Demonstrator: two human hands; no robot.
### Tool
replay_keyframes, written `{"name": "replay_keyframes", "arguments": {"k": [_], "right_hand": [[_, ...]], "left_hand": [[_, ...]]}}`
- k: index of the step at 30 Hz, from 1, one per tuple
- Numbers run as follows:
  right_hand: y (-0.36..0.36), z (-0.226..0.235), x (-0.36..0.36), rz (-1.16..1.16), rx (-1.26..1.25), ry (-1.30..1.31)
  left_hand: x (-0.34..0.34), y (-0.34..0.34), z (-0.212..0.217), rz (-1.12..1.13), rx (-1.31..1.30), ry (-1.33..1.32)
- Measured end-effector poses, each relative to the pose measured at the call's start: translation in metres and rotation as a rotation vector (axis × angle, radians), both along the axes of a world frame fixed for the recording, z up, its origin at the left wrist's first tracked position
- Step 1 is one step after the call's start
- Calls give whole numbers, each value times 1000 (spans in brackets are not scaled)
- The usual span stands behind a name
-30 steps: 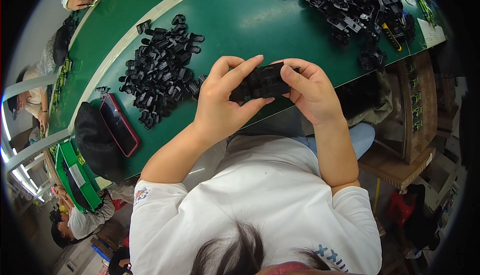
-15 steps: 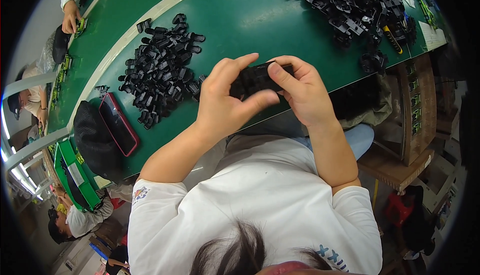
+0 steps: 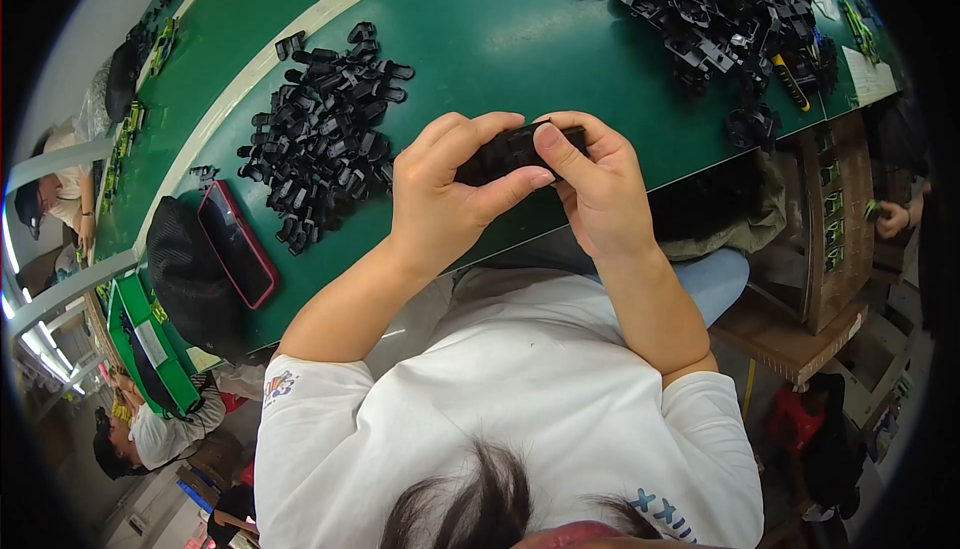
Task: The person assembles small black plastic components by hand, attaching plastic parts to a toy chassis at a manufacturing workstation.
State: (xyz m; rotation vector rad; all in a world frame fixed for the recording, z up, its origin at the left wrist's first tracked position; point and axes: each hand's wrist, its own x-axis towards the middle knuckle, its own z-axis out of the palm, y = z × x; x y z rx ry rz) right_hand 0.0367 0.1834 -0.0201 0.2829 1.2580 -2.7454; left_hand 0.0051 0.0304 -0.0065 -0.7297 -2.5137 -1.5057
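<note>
Between my two hands is a black plastic part, dark and blocky, held over the near edge of the green table. My left hand grips its left end, fingers on the far side and thumb along the near side. My right hand closes on the other end, thumb pressed on top. The fingers cover much of the part, so its exact kind is unclear. A heap of small black plastic pieces lies on the table just left of my left hand.
A larger pile of black plastic parts lies at the far right, with a yellow-handled tool beside it. At left are a red-edged phone, a black mesh cap and a green bin. Cardboard trays stand at right. Co-workers sit around.
My left fingers and thumb have drawn in closer around the black part. A co-worker's hand at upper left has moved farther up, and another person's hand has appeared at the right.
</note>
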Motion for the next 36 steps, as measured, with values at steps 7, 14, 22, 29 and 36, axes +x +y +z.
{"name": "replay_keyframes", "arguments": {"k": [7,14,22,29,36], "right_hand": [[-3,0,0,-2,-87,-13],[1,-1,-2,53,-215,-60],[2,6,-4,93,-40,-67],[3,-1,0,-45,114,99],[4,4,1,-67,373,123]], "left_hand": [[0,-1,1,13,-13,32],[-2,-3,0,18,-22,50],[-4,-4,-1,31,-54,57],[-1,-4,4,39,-127,114],[0,-5,2,39,-115,13]]}}
